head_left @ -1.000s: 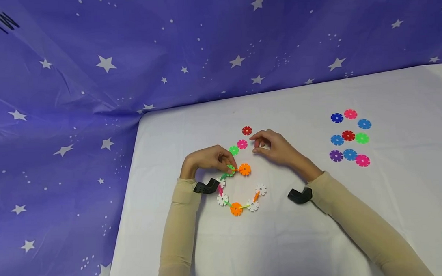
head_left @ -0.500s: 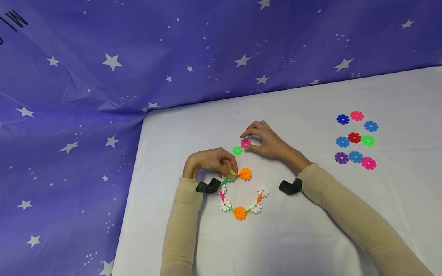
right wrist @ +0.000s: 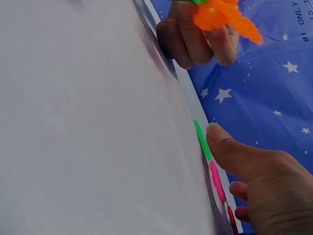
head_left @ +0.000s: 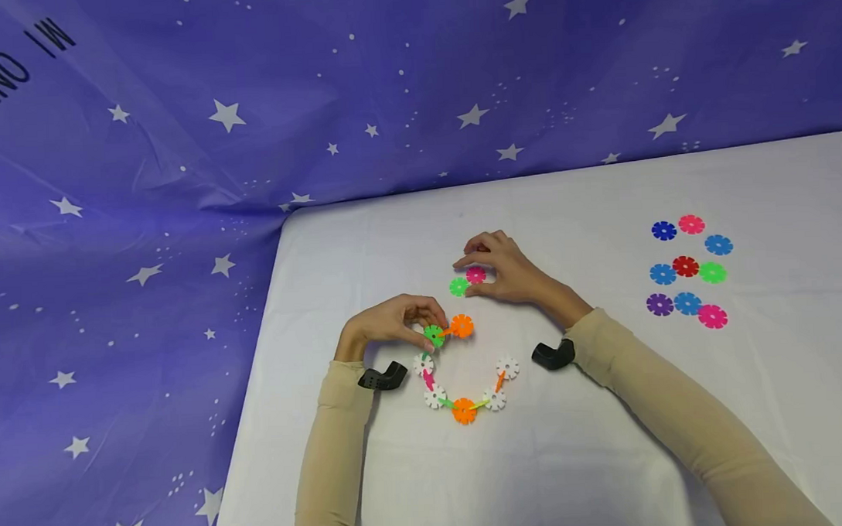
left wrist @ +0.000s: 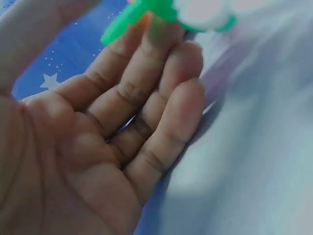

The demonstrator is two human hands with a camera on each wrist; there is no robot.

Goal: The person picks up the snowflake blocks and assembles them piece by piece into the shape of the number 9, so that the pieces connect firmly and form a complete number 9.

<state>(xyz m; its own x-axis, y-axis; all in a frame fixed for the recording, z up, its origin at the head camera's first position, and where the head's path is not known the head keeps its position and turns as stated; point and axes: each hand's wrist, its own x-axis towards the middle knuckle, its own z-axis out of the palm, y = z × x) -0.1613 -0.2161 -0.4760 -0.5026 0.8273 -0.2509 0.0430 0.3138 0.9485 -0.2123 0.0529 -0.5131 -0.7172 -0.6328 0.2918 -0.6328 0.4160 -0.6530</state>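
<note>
The left hand (head_left: 395,320) pinches a green disc (head_left: 434,336) at the upper end of a chain (head_left: 463,397) of notched plastic discs, its fingers curled over the piece and the disc lifted just off the white counter (head_left: 608,442). An orange disc (head_left: 461,326) is slotted to that green one and sticks out past the fingertips, toward the right hand. From the pinched end the chain trails down below the left hand in a loose curve of white and orange discs joined by thin pink, green and orange ones set on edge, and it ends at a white disc (head_left: 507,367) below the right hand.

The right hand (head_left: 506,269) rests on the counter beyond the chain, its thumb and forefinger closing on a loose pink disc (head_left: 475,275) that lies flat there. Whether the fingers have a firm grip on it cannot be told; the right wrist view shows the thumb tip touching the disc's edge. A loose light-green disc (head_left: 459,286) lies touching the pink one, on the side nearer the left hand.

Well out to the far side of the right hand lies a cluster of spare discs (head_left: 687,271) in blue, pink, red, green and purple. A purple star-printed cloth (head_left: 248,106) hangs behind the counter.
</note>
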